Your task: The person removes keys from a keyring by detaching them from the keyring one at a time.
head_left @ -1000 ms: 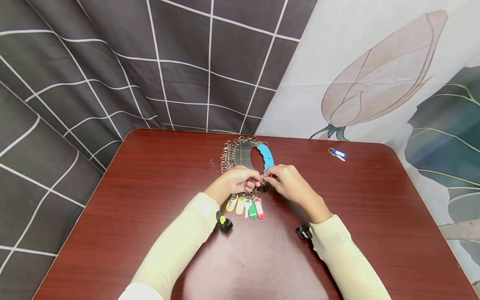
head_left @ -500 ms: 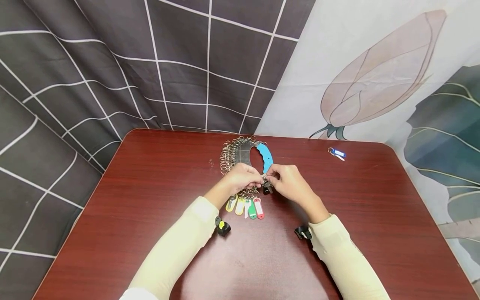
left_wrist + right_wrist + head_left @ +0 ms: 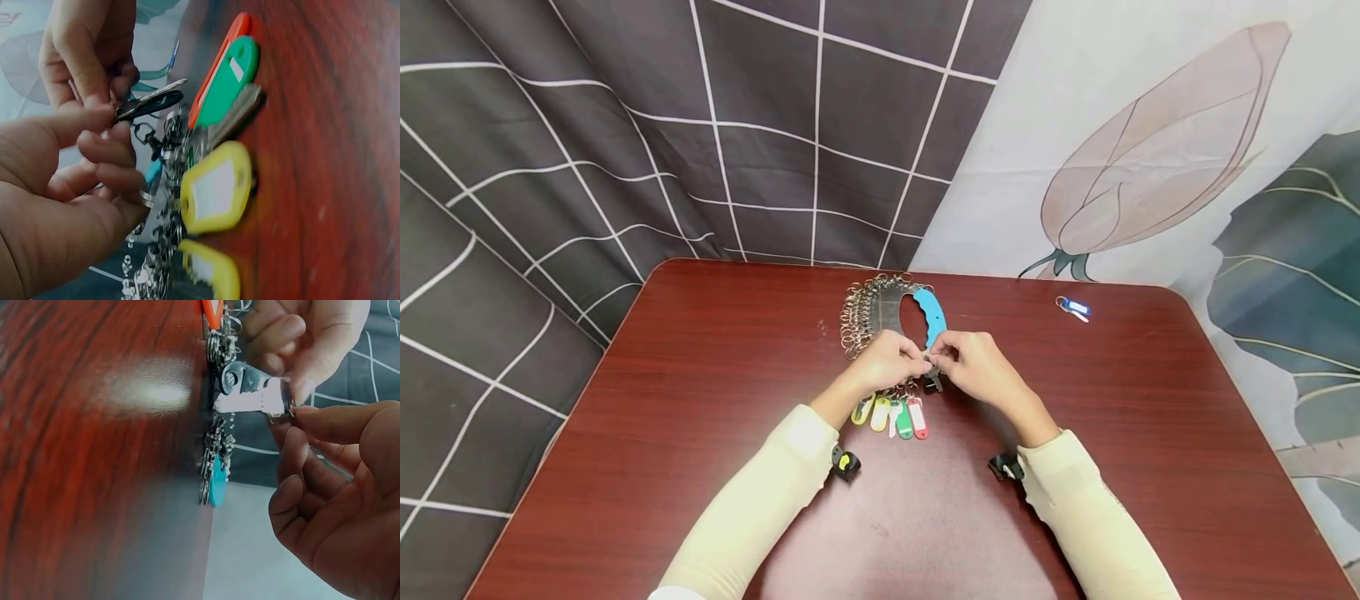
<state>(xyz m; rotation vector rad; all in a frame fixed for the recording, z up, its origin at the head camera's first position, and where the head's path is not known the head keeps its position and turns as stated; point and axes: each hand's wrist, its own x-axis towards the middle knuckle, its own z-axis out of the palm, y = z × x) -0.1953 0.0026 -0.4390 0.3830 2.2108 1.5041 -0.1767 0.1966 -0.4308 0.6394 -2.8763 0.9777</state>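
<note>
My left hand (image 3: pixel 880 365) and right hand (image 3: pixel 981 367) meet at the front of a key holder, a grey curved plate (image 3: pixel 890 310) with a blue handle (image 3: pixel 932 318) and many rings along its edge. Between them, the fingertips of both hands pinch a key ring, mostly hidden by the fingers. From it hang a silver key (image 3: pixel 253 402) and a black tag (image 3: pixel 153 106). Beside my left hand, yellow tags (image 3: pixel 220 187), a green tag (image 3: pixel 905 422), a red tag (image 3: pixel 917 417) and another key (image 3: pixel 892 417) lie at the holder's rings.
A blue tag (image 3: pixel 1078 307) with a ring and key lies apart at the table's back right. The reddish-brown table (image 3: pixel 737 358) ends at a gridded dark curtain (image 3: pixel 767 158) and a flower-print cloth (image 3: pixel 1000 208). Both forearms rest over the near side.
Both hands stay together at the same spot. The left fingers have shifted slightly to the right, and the key and black tag show more plainly below the fingertips.
</note>
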